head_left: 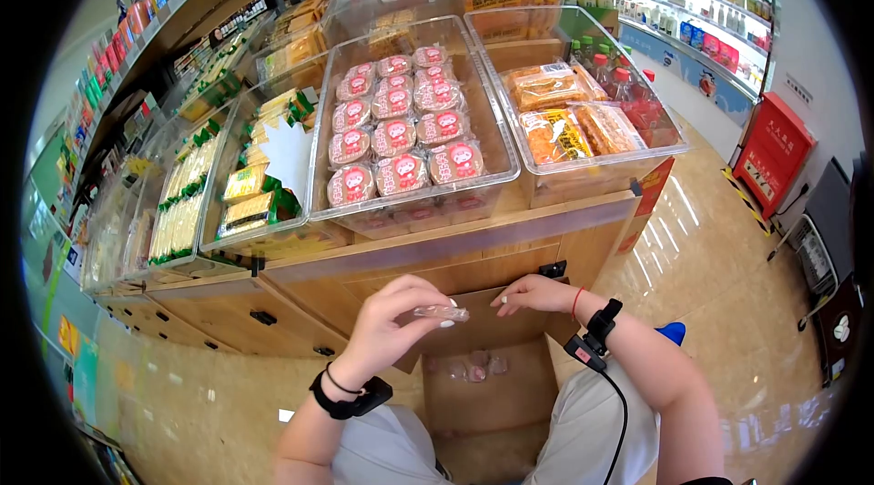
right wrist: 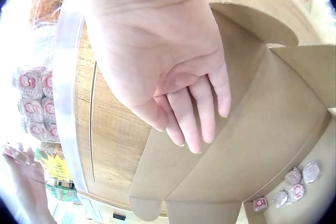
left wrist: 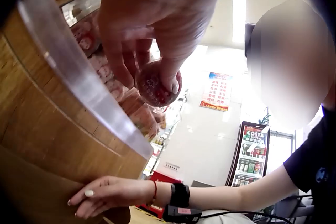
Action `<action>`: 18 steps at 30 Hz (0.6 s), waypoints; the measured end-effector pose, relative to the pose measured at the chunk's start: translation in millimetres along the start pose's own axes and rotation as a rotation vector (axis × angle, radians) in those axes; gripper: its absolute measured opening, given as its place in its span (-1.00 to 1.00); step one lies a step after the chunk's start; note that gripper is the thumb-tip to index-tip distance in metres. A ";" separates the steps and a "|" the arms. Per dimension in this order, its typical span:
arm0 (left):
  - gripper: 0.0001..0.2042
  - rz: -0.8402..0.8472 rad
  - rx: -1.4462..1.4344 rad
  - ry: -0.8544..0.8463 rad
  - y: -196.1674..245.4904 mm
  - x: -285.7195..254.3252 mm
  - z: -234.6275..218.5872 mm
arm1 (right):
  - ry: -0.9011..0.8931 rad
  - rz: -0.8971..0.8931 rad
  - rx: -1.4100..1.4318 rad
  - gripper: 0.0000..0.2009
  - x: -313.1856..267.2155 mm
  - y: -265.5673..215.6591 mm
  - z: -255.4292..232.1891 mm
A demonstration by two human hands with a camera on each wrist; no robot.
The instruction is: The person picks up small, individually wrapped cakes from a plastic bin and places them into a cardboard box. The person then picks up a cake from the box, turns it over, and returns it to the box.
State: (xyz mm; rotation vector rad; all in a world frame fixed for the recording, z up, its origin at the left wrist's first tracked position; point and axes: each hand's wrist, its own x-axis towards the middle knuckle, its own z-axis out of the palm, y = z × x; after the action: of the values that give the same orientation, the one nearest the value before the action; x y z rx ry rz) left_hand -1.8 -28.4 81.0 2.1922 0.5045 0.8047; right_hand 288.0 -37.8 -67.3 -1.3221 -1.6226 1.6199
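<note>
My left hand (head_left: 387,321) is raised in front of the wooden display counter and pinches a round, clear-wrapped pastry (head_left: 443,313) between thumb and fingers. The left wrist view shows this pastry (left wrist: 157,86) with reddish print on its wrapper. Beside it in the head view, my right hand (head_left: 535,294) hangs with loosely bent fingers and nothing in them. Below both hands an open cardboard box (head_left: 492,408) stands between the knees, with several small wrapped pastries (right wrist: 296,191) on its bottom. In the right wrist view, the right palm (right wrist: 163,61) hangs over the box's flap.
A clear bin (head_left: 493,107) on the counter holds rows of similar round pastries. Another clear bin (head_left: 596,162) to its right has larger packaged breads and red-capped bottles. Green-wrapped packs (head_left: 187,198) fill bins leftward. A red box (head_left: 774,153) stands by the right wall.
</note>
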 end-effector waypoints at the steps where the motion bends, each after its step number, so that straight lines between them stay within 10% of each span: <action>1: -0.77 -0.046 0.021 0.089 18.2 1.3 -2.9 | 0.000 0.003 -0.001 -0.66 -0.4 0.2 0.0; 8: -0.68 0.415 0.451 0.287 97.3 28.8 -55.2 | -0.013 0.003 -0.022 -0.66 -2.8 -3.3 0.1; 18: -0.76 0.382 0.551 0.337 103.5 176.0 -115.2 | 0.005 -0.003 -0.020 -0.65 -2.9 -1.4 1.2</action>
State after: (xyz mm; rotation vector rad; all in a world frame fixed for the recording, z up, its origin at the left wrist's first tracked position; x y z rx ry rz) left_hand 58.7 61.7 288.8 2.7210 0.5207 1.3873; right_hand 287.8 -40.6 -65.4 -1.3316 -1.6416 1.6014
